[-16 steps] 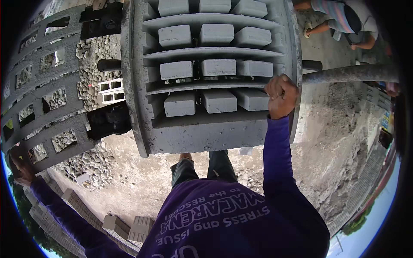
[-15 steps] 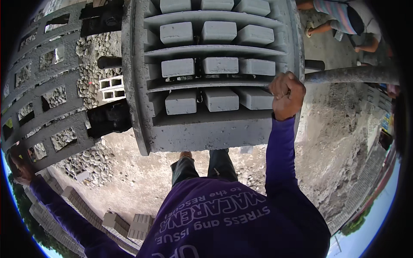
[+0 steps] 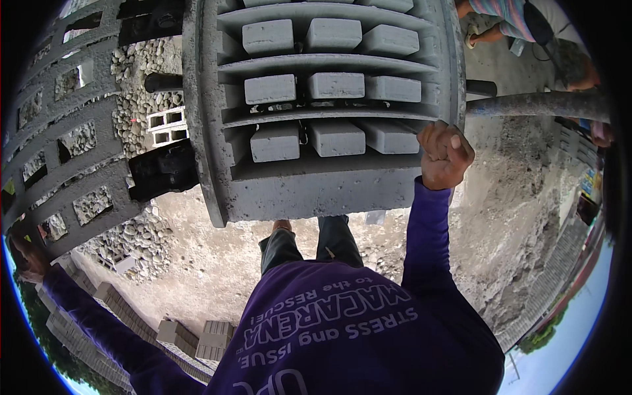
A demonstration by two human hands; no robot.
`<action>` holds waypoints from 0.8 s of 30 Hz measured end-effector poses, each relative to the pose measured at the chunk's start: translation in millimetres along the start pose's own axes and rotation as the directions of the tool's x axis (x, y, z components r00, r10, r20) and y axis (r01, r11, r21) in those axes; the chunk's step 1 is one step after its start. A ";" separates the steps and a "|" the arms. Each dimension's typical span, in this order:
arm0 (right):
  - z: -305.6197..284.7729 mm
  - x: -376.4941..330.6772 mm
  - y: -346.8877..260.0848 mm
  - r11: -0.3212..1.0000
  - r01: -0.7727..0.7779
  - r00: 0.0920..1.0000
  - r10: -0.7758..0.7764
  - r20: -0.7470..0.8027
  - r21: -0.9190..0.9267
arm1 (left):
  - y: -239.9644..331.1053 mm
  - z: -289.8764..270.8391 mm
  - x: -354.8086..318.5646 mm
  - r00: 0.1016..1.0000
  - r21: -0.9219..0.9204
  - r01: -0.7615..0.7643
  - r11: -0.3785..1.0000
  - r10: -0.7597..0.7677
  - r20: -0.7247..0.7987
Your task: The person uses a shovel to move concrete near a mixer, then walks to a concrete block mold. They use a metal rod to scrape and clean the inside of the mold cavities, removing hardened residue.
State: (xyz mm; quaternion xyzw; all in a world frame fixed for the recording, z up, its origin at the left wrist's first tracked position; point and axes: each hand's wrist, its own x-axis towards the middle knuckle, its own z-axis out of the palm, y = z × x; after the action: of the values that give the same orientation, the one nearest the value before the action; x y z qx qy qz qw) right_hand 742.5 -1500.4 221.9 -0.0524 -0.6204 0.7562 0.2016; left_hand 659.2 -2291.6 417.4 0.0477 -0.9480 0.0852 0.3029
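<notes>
has l hand point(image 3: 31, 260) at near corner of gray slotted frame point(image 3: 99, 232), can't tell grip. has r hand point(image 3: 446, 158) fisted by r edge of block mold point(image 3: 316, 191), can't tell on what.

From here I can't make out the left hand's point(image 3: 31, 260) fingers: they sink into the dark near the rim, at the corner of the frame point(image 3: 72, 176), itself cut off there. The right hand's point(image 3: 446, 157) curled fingers hide whatever may be inside them. I lose the mold point(image 3: 316, 194) past the top edge, and its near side covers most of the feet. The co-worker point(image 3: 536, 23) is cropped at upper right; the pole's point(image 3: 540, 105) far end blurs into shadow.
</notes>
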 end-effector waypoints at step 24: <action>-12.2 29.9 -18.3 0.996 0.028 0.993 -0.038 -0.109 -0.090 | 11.0 -8.8 -5.5 0.970 0.439 -0.228 0.869 0.241 0.025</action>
State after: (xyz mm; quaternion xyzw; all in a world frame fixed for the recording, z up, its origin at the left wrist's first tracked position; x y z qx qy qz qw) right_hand 723.6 -1475.4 241.8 -0.0930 -0.6418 0.7206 0.2455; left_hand 667.1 -2278.9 419.8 -0.0020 -0.8985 0.3331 0.2860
